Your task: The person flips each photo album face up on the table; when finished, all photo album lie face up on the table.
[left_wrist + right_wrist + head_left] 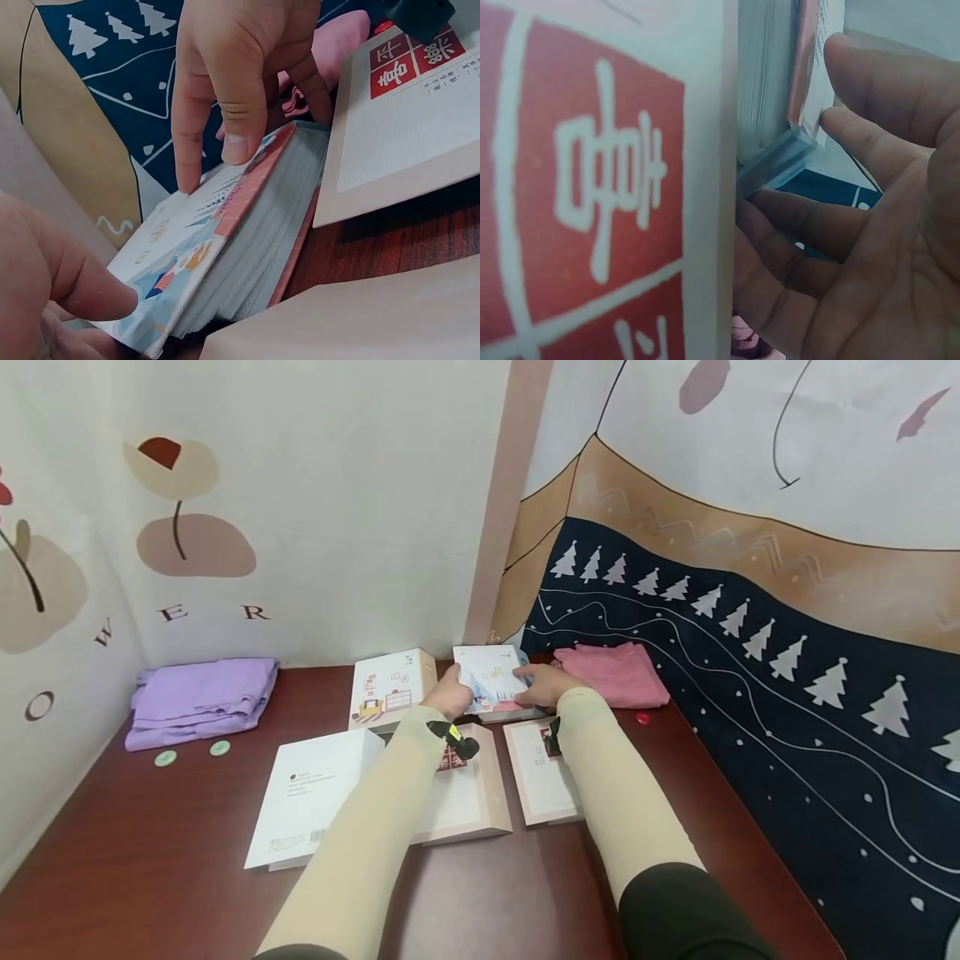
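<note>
We have both hands on the blue illustrated book just above the middle of the head view, at the far edge of the dark wooden table, between the book with the room drawing to its left and the folded pink cloth to its right; our left hand pinches its near left corner, thumb on the cover, and our right hand clasps its right edge, fingers curled over the cover and under the pages. We judge the step to be taking hold of this book to lift or shift it; the next move calls for a firm two-handed grip that keeps the cover closed, and a path clear of the pale book with the red seal lying just below it in the frame.
</note>
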A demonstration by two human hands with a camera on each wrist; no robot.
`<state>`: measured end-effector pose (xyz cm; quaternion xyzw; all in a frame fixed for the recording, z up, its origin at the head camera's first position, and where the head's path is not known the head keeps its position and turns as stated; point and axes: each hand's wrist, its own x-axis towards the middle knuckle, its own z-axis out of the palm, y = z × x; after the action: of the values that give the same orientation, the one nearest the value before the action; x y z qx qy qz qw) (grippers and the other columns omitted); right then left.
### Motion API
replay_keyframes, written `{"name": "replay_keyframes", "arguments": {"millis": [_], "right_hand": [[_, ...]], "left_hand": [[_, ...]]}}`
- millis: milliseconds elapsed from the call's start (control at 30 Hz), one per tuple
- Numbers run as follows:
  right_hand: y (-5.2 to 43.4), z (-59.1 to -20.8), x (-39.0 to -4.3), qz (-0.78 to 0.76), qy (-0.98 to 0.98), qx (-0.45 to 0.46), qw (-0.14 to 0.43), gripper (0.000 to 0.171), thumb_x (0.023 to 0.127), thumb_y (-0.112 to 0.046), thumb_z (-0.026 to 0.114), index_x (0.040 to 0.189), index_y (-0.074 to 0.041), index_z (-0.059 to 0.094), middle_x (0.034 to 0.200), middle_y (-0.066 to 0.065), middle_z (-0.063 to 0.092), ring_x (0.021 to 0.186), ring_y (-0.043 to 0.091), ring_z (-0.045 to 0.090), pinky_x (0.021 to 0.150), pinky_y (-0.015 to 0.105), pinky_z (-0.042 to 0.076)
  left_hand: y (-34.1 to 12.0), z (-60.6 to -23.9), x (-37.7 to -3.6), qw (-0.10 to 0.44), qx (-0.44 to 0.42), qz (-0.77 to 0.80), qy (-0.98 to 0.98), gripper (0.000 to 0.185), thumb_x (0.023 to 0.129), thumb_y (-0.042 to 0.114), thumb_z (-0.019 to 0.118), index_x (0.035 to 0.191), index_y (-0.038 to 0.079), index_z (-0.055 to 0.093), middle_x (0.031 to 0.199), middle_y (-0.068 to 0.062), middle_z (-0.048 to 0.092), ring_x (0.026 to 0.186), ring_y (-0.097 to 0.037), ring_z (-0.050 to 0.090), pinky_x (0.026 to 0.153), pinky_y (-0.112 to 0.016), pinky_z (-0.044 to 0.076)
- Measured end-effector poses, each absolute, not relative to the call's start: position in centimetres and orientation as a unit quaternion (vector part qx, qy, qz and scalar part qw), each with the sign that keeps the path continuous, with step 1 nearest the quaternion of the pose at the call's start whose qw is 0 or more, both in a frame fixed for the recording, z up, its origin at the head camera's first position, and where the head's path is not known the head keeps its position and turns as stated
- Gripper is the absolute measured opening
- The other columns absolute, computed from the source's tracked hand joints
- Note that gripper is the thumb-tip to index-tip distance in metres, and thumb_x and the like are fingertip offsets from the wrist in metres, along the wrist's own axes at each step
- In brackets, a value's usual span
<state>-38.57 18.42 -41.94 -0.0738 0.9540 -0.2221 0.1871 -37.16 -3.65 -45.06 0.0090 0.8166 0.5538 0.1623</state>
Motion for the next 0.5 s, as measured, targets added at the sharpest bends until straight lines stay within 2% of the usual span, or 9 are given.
{"name": "replay_keyframes", "arguments": {"millis": [167, 267, 333, 433, 500], "right_hand": [[18.41, -42.08, -38.93, -0.228, 0.953, -0.065, 0.191, 0.069, 0.098, -0.031, 0.074, 0.160, -0.019, 0.048, 0.164, 0.014, 0.044, 0.129, 0.028, 0.052, 0.104, 0.041, 0.049], [18.37, -42.11, -39.02, -0.222, 0.954, -0.062, 0.190, 0.070, 0.097, -0.034, 0.076, 0.160, -0.021, 0.049, 0.163, 0.013, 0.045, 0.126, 0.028, 0.055, 0.098, 0.039, 0.051], [18.35, -42.08, -38.95, -0.218, 0.956, -0.063, 0.188, 0.069, 0.096, -0.036, 0.076, 0.159, -0.021, 0.050, 0.163, 0.014, 0.045, 0.126, 0.028, 0.054, 0.101, 0.041, 0.049], [18.39, -42.06, -38.90, -0.216, 0.957, -0.066, 0.184, 0.069, 0.096, -0.038, 0.076, 0.158, -0.021, 0.052, 0.163, 0.015, 0.046, 0.127, 0.027, 0.053, 0.107, 0.041, 0.046], [18.41, -42.08, -38.94, -0.222, 0.955, -0.059, 0.187, 0.069, 0.096, -0.039, 0.076, 0.158, -0.023, 0.051, 0.163, 0.014, 0.045, 0.124, 0.028, 0.055, 0.106, 0.044, 0.048]], "left_hand": [[-3.28, -44.87, -37.17, 0.154, 0.001, 0.553, 0.819, 0.090, 0.092, -0.007, 0.045, 0.170, 0.008, 0.003, 0.177, -0.016, 0.012, 0.158, -0.030, 0.021, 0.132, -0.043, 0.014], [-3.24, -44.99, -37.32, 0.156, -0.001, 0.548, 0.821, 0.089, 0.092, -0.006, 0.045, 0.170, 0.009, 0.005, 0.177, -0.015, 0.012, 0.158, -0.031, 0.023, 0.132, -0.043, 0.015], [-3.33, -45.02, -37.27, 0.158, -0.002, 0.546, 0.822, 0.089, 0.092, -0.006, 0.045, 0.170, 0.009, 0.006, 0.177, -0.016, 0.012, 0.158, -0.031, 0.022, 0.132, -0.044, 0.016], [-3.49, -45.11, -37.21, 0.161, -0.003, 0.548, 0.821, 0.089, 0.091, -0.006, 0.045, 0.170, 0.012, 0.009, 0.177, -0.016, 0.013, 0.155, -0.033, 0.026, 0.129, -0.044, 0.022], [-3.53, -45.11, -37.18, 0.161, -0.001, 0.561, 0.812, 0.090, 0.090, -0.007, 0.046, 0.170, 0.013, 0.011, 0.176, -0.017, 0.013, 0.151, -0.035, 0.030, 0.123, -0.044, 0.031]]}}
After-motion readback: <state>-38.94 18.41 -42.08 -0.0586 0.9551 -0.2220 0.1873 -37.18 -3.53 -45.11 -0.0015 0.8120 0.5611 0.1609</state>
